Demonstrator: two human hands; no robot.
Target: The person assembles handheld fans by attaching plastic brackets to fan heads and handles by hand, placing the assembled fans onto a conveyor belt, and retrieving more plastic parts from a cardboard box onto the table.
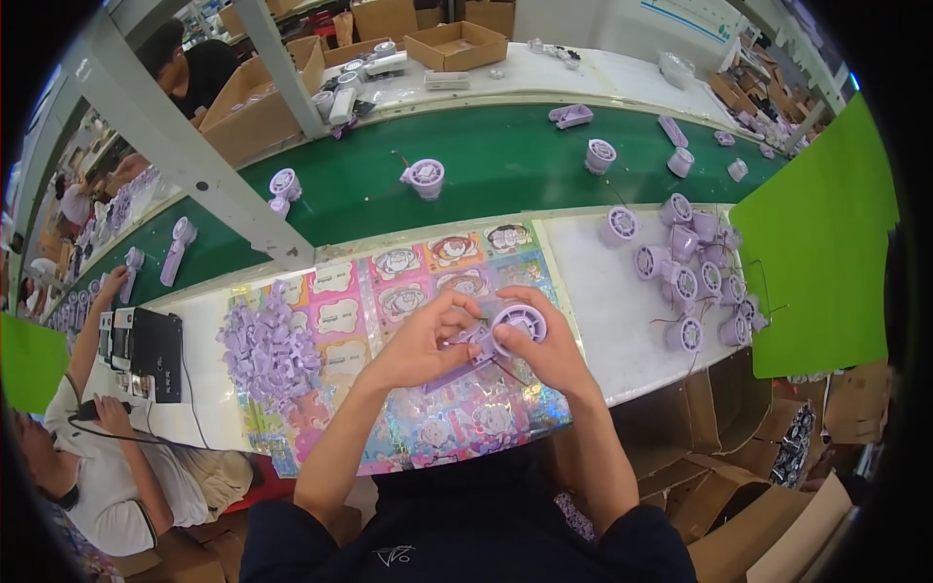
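A lavender handheld fan is between my hands, over a worktop covered with a shiny printed sheet. My right hand is wrapped round its round head, with the thumb at the rim. At the neck and handle, my left hand is closed with thumb and forefinger together; any small part in that pinch is hidden. A thin dark wire sticks out below the fan. A heap of small lavender plastic parts lies left of my left hand.
Several lavender fan heads with wires cluster on the white worktop at right. Beyond runs a green conveyor belt carrying fan parts. A metal post rises at left. A co-worker sits at left beside a black device. A green panel borders the right.
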